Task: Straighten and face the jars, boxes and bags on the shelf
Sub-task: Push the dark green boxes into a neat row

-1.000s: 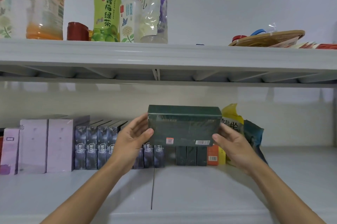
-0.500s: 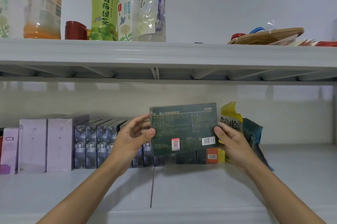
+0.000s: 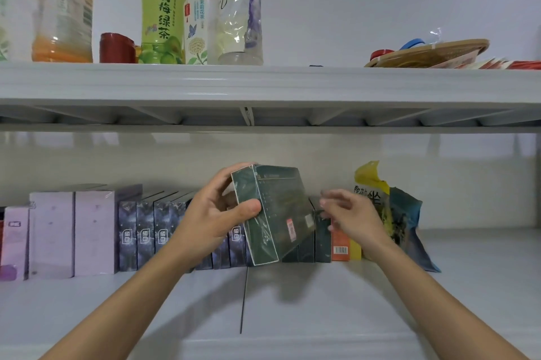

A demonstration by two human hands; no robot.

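L hand grips the dark green film-wrapped cardboard box, thumb across its narrow front edge, fingers curled behind the top corner. R hand is just off the box at its 3 o'clock, blurred, holding nothing; fingers look loosely spread, so I'd call it open.

Box is held in the air over the lower white shelf, in front of the row of upright boxes, tilted w/ its top leaning toward 11 o'clock and its bottom corner low, close to the board.

Step in hand, by my reading: turning the box onto its narrow side to slot it into the row. To do it well:
- bring it fully upright before it goes in, spine facing out like the dark green boxes at its 4 o'clock
- use R hand to steady the far face & hold the neighbours apart
- slide it in w/o knocking the dark blue patterned boxes at 9 o'clock
- film looks slick, so firm pinch

Look of the box: flat rectangular, deep green, pale worn edges, glossy wrap w/ wrinkles. Broad face carries faint gold lines of print, too small to read, plus a red-white sticker and a barcode label low on that face
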